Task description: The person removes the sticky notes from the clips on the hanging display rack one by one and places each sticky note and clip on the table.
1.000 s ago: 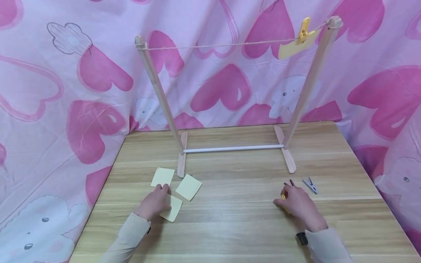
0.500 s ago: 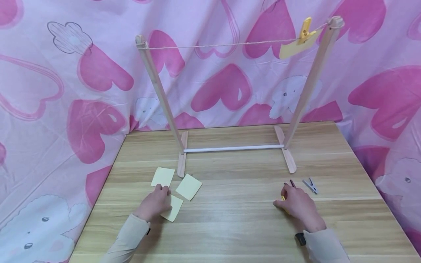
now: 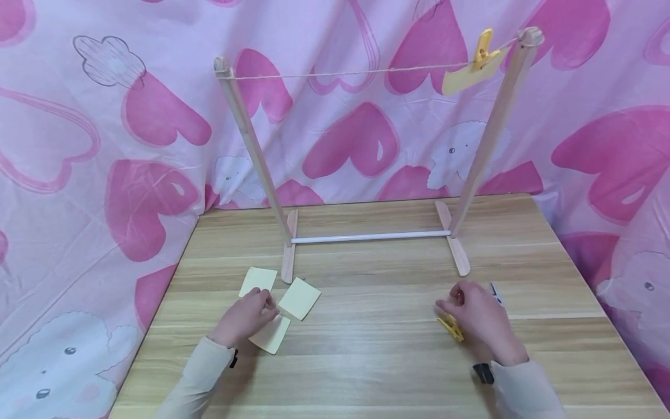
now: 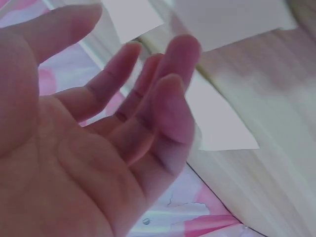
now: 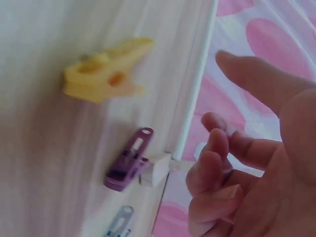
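Observation:
My left hand [image 3: 245, 317] is over three pale yellow paper squares on the table: a far one [image 3: 259, 280], a right one [image 3: 301, 299] and a near one [image 3: 273, 336]. Its fingers are loosely bent with nothing in them, as the left wrist view shows. On the other side, my right hand [image 3: 480, 319] hovers beside a yellow clothespin [image 3: 452, 329], fingers relaxed and without a hold on anything. A purple clothespin [image 5: 127, 160] shows in the right wrist view but is hidden by the hand in the head view. A grey-blue clothespin [image 3: 497, 295] is partly covered by the same hand.
Behind the hands stands a wooden frame with a left post [image 3: 253, 145], a right post [image 3: 489, 139] and a white crossbar [image 3: 371, 237]. A string [image 3: 335, 73] joins the tops. On it a yellow clothespin [image 3: 483, 51] holds a paper sheet [image 3: 466, 77]. Patterned cloth [image 3: 157, 203] surrounds the table.
My right hand has come away from the yellow clothespin and risen slightly, leaving it on the table. The left hand has lifted and turned a little from the papers.

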`<state>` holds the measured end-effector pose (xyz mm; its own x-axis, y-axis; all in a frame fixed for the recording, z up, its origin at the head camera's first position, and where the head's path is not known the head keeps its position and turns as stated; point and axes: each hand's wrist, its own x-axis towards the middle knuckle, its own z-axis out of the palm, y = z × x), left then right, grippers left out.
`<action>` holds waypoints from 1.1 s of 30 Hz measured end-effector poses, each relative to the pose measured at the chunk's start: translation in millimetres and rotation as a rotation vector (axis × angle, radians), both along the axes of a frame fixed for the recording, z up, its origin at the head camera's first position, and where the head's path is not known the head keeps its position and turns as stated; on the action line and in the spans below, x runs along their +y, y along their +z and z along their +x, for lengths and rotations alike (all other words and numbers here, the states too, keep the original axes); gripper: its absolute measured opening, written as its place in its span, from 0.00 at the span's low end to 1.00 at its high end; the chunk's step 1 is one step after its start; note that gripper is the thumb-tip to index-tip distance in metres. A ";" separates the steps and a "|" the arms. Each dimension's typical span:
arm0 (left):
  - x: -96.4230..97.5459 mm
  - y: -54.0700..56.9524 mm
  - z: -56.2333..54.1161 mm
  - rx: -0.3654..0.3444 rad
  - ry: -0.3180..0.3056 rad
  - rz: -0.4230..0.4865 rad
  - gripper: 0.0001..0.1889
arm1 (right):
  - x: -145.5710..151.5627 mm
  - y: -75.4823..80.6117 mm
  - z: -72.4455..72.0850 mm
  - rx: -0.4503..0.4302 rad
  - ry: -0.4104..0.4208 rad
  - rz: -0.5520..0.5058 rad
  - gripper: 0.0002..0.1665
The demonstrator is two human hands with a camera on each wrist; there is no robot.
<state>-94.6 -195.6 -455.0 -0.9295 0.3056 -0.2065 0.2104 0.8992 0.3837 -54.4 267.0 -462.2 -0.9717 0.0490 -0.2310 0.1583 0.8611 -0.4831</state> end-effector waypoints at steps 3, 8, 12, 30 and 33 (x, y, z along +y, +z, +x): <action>2.7 5.5 -7.5 0.024 -0.020 0.073 0.05 | 2.1 7.7 -2.2 0.066 -0.003 -0.023 0.19; 5.7 16.6 -23.4 0.134 -0.060 0.209 0.05 | 8.1 27.5 -10.8 0.197 0.003 -0.037 0.12; 9.6 34.0 -35.3 0.239 -0.041 0.334 0.06 | 13.2 52.6 -21.7 0.330 0.011 -0.084 0.11; 68.5 131.1 -81.0 0.024 0.208 1.132 0.08 | 16.0 220.9 -65.1 0.836 -0.041 -0.195 0.13; 85.9 144.7 -86.1 -0.084 0.227 1.306 0.07 | 12.8 243.1 -72.5 0.865 -0.047 -0.198 0.15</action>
<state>-180.7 -109.7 -310.3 -0.9849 0.1631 0.0589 0.0385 -0.1255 0.9913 -126.9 279.8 -219.1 -0.8081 0.1301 0.5745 -0.2980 0.7510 -0.5893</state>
